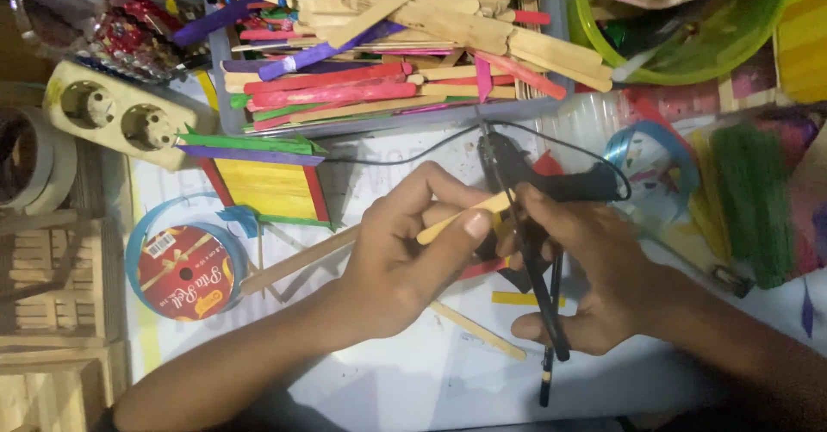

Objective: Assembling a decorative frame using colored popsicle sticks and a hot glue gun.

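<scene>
A: Nearest first. What were the hands doing?

B: Left hand (405, 260) pinched a plain wooden craft stick (465, 216) between thumb and forefinger, stick pointing toward 2 o'clock. Right hand (586, 277) was wrapped around a black glue gun (525, 225), nozzle up toward 12 o'clock, and its fingers met the stick's far end.

A: Step?

B: I judged it as gluing: stick presented to the gun, just below the nozzle. No bead visible on the wood.

A: What did the next move call for?

B: Likely a steady stick tip, nozzle brought onto it, light trigger squeeze. The gun's black cord (405, 152) looped off toward 10 o'clock, so slack needed watching.

A: Around them?

B: A loose stick (478, 330) on the white table sheet (388, 380) at 6 o'clock. Red ribbon spool (183, 273) at 9. Yellow stick panel with red border (265, 189) at 10. White power strip (121, 115) beyond that.

A: Farthest?

B: Grey tray (222, 109) of plain and coloured sticks at 12, green bowl (689, 62) at 1, green stick bundle (754, 199) at 3.
</scene>
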